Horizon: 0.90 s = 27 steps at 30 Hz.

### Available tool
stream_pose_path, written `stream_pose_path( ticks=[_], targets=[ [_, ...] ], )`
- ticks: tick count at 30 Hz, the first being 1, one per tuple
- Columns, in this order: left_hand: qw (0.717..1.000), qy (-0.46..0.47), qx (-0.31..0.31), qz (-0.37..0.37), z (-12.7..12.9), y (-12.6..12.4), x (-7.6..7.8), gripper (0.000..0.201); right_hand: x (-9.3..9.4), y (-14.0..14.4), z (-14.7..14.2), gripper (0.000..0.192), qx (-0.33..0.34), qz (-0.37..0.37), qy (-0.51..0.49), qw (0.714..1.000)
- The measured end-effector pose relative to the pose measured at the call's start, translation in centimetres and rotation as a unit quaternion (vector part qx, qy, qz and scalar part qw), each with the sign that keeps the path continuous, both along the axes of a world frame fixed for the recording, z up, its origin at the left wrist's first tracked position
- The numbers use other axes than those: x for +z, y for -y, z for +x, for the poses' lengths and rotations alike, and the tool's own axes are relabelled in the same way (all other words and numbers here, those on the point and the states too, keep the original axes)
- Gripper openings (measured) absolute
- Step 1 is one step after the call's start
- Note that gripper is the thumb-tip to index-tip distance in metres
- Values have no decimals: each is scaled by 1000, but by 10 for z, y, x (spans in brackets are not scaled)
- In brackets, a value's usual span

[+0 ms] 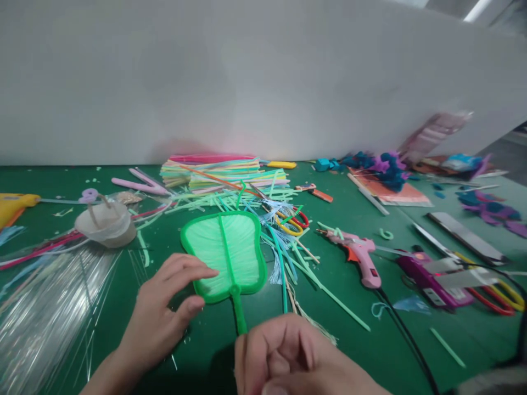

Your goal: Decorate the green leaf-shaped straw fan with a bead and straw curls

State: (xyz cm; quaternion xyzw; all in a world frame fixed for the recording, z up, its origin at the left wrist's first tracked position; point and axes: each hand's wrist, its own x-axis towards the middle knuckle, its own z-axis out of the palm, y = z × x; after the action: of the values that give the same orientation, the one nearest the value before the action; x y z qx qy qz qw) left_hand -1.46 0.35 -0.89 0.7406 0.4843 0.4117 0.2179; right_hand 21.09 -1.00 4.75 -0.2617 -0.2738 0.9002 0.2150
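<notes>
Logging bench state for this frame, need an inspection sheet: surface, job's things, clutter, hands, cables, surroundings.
Surface: green mat, littered with offcuts.
Job's things: green fan, flat on the mat, handle toward the person.
Clutter: stack of coloured strips, pink glue gun, purple tool, clear film.
Hands: left hand open, fingertips on the fan's rim; right hand closed on the handle's end.
Cables: black cable from the glue gun.
Surroundings: white wall behind.
</notes>
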Motion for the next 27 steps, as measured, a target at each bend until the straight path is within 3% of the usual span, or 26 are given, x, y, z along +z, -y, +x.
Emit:
stream_pose_path(
  ticks=[3,5,6,8,9,10,14,19,27],
  targets=[
    [999,-16,38,7,0,-2,-1,24,3,-6,4,25,9,37,8,999],
    [997,-33,64,12,2,-4,-2,19,-3,-19,4,23,-11,148,66,987],
    [996,-42,82,16,3,-5,-3,17,-8,-28,3,21,-34,232,115,965],
    [991,-53,120,18,3,-7,-5,16,-25,-48,2,15,-102,412,235,874],
    [990,-53,133,15,3,-8,-6,16,-35,-57,1,12,-108,469,268,834],
    [989,-49,140,10,2,-8,-7,14,-44,-63,0,11,-100,497,289,812],
    [988,-23,152,-26,-3,-8,-9,12,-66,-69,0,10,-82,525,316,786],
    [981,-34,184,-58,-5,-9,-11,14,-67,-60,-1,6,-92,537,324,774],
    [979,-47,184,-72,-4,-11,-15,16,-73,-58,-3,5,-119,558,332,751]
  ],
)
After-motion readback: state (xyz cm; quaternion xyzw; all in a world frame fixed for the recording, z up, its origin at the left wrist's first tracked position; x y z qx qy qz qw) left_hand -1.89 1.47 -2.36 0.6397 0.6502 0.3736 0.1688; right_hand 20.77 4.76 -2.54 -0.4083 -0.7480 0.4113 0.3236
